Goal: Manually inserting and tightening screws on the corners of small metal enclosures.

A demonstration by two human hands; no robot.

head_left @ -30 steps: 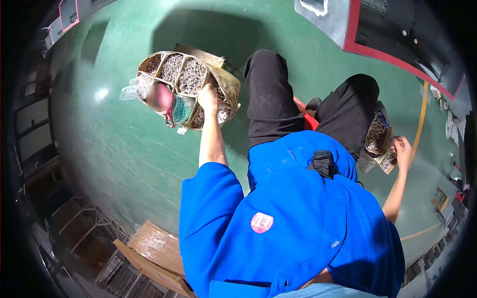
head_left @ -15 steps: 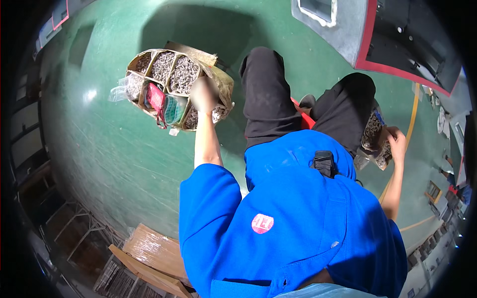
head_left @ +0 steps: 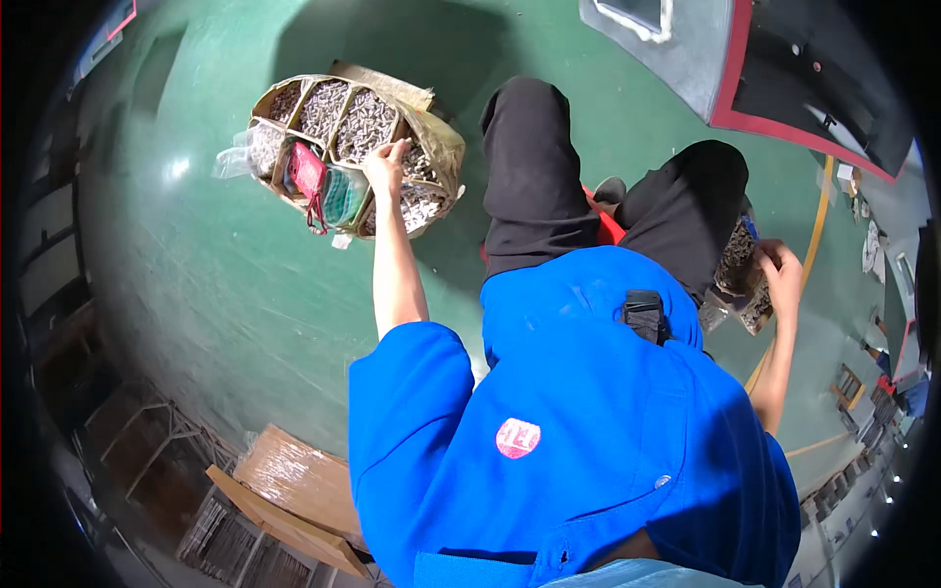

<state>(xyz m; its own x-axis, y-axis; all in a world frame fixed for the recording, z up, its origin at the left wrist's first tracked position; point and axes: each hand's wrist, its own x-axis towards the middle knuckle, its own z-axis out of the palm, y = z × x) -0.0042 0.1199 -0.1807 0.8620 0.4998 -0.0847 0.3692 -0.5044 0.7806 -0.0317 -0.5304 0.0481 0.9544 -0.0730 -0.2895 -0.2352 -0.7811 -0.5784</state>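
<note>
On the floor to my left is a divided cardboard container (head_left: 423, 127), its compartments filled with small grey metal pieces (head_left: 366, 125) that look like short screws or pins. My left hand (head_left: 384, 169) is over its middle compartments, fingertips pinched together; anything between them is too small to make out. A red pouch (head_left: 307, 171) and a green mesh item (head_left: 343, 194) occupy one compartment. Beside my right knee, my right hand (head_left: 781, 276) reaches fingers-down into a smaller open box (head_left: 735, 260) of similar dark pieces. Its fingers are curled, and their tips are partly hidden among the pieces.
I sit on a red seat (head_left: 608, 230), legs apart, on a green floor (head_left: 245, 294). A grey machine with a red edge (head_left: 725, 88) stands ahead on the right. Wooden boards (head_left: 294, 480) lie behind on the left. A yellow line (head_left: 818, 216) runs along the right.
My left hand, blurred before, has moved slightly left and now shows pinched fingers over the compartments. The right hand stays at its box, its fingers lowered a little.
</note>
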